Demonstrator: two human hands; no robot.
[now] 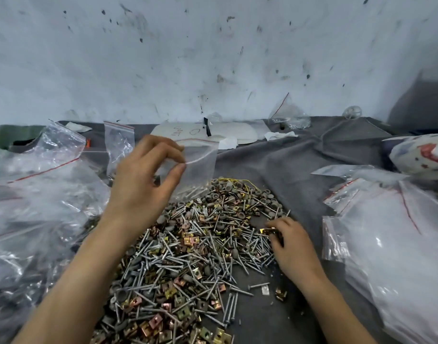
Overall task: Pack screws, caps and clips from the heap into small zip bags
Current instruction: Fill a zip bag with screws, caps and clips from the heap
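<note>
A small zip bag (200,170) is held up by the left hand (143,180) above the far edge of the heap (188,256), its red-lined mouth pinched between thumb and forefinger; the thumb tip of the fingers (179,167) is pressed against the rim, and the other fingers are loosely curled above it. The bag hangs upright, with its lower end touching or just above the heap. Screws can be seen through its lower part, but whether they lie inside it or behind it cannot be told.

At the right edge of the heap, a few brass clips (267,230) are gathered under the curled fingertips of the right hand (292,247), which rests low on the bench (300,170), covered by a grey cloth. The clips and the bag's mouth are well apart.

The step in hand is judged to be the filling of one bag, with clips being collected for it. The next move would call for the clips to be lifted across the heap and dropped into the mouth, which would need to be spread wider first; only a narrow gap is shown.

Screws (163,254), grey caps (237,192) and clips lie mixed throughout the heap. Large plastic bags (39,194) are piled on both sides.
</note>
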